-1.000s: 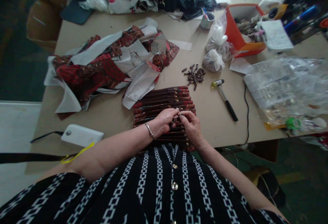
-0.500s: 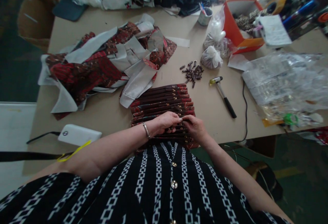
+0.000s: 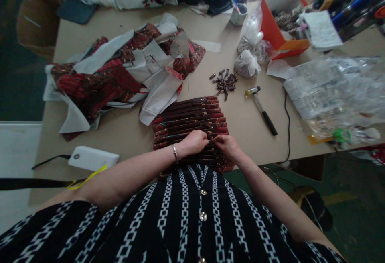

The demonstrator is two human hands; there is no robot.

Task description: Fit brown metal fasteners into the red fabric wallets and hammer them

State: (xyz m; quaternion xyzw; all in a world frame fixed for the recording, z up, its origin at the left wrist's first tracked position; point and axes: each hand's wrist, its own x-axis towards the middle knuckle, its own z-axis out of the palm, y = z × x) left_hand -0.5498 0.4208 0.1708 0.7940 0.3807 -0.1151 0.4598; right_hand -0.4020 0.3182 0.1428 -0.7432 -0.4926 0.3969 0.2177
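Dark red and brown zippered pieces [image 3: 189, 112] lie in a stack of overlapping rows at the table's front edge. Over them my left hand [image 3: 196, 141], with a bracelet at the wrist, is closed, its fingertips pinched on something too small to make out. Just to its right, my right hand [image 3: 225, 144] is also closed, fingers pressed together near a gold zipper part; what they hold is hidden. A small gap separates the two hands. Beyond the stack is a pile of small dark brown tabs [image 3: 224, 83] with metal ends.
A hammer [image 3: 261, 110] lies right of the stack. Patterned fabric with white backing [image 3: 111, 74] covers the left. An orange box [image 3: 285, 48], tied plastic bags [image 3: 247, 64], clear plastic packets [image 3: 333, 90] and a black cable [image 3: 288, 126] are on the right. A white power bank [image 3: 94, 158] lies front left.
My hands have moved slightly apart; the fingertips met before and now have a gap between them. The whole view has shifted a little.
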